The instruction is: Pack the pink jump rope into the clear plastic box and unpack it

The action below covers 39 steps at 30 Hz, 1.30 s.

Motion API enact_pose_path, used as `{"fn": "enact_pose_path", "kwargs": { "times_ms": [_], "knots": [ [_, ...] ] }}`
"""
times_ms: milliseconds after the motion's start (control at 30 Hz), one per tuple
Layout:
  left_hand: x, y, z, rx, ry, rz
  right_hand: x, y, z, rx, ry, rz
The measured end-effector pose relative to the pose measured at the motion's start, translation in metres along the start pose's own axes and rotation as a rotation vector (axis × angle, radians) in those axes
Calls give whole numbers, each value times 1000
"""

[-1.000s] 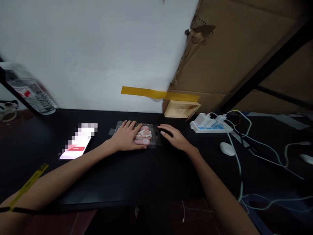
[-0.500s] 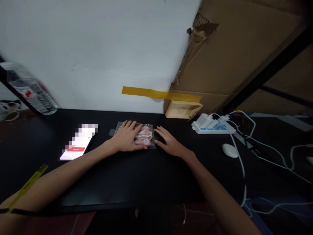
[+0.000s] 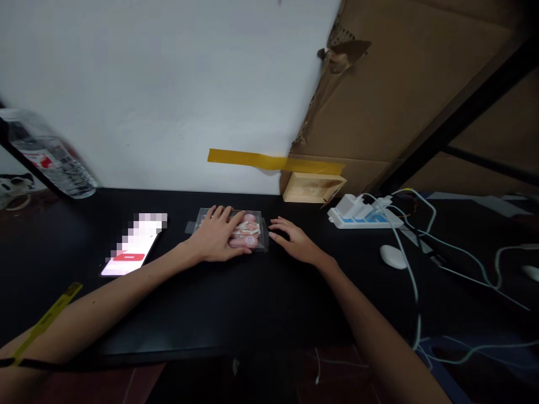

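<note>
A clear plastic box (image 3: 264,242) lies on the black desk, with pink items and several small white and pink sticks (image 3: 248,229) inside; their kind is hard to make out. My left hand (image 3: 215,235) rests palm-down over the box's left half, fingers spread and thumb along its near edge, hiding much of the contents. Just off the box's right end is my right hand (image 3: 293,241). Its fingers are extended and slightly curved, with nothing held; the fingertips come close to the box's right edge.
A lit phone (image 3: 135,247) lies left of my left hand. Farther right are a wooden tray (image 3: 314,188) leaning on the wall, a white power strip (image 3: 362,216) with plugs, a white mouse (image 3: 393,256) and loose cables. A plastic bottle (image 3: 54,163) stands at the far left.
My right hand has lifted slightly and its fingers have drawn together a little. My left hand stays on the box. The whole view has shifted slightly.
</note>
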<state>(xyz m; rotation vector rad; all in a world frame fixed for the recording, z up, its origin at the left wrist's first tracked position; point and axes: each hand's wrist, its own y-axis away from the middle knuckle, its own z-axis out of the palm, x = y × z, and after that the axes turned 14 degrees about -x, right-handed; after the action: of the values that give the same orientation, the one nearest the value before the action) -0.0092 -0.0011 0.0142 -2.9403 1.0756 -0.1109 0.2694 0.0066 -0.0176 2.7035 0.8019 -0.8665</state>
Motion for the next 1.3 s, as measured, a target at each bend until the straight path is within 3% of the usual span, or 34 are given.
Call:
{"fn": "enact_pose_path", "kwargs": {
  "times_ms": [133,367,600,800,1033,1300],
  "knots": [
    [-3,-1,-2,14,41,-2,-3,1,-2,-13,-52,13],
    [-2,-2,-1,-11,21,-6,-16,5,-9,-114,-199,-89],
    [-2,-2,8,-121,-60,-61,-26,10,5,-257,22,-71],
    [-3,-3,6,-197,-62,-61,-28,5,20,-224,111,-77],
    [-3,-2,8,-175,-30,-33,-34,0,39,-122,238,-59],
    [-12,-5,-8,-195,228,10,-22,-1,27,-99,263,21]
  ]
}}
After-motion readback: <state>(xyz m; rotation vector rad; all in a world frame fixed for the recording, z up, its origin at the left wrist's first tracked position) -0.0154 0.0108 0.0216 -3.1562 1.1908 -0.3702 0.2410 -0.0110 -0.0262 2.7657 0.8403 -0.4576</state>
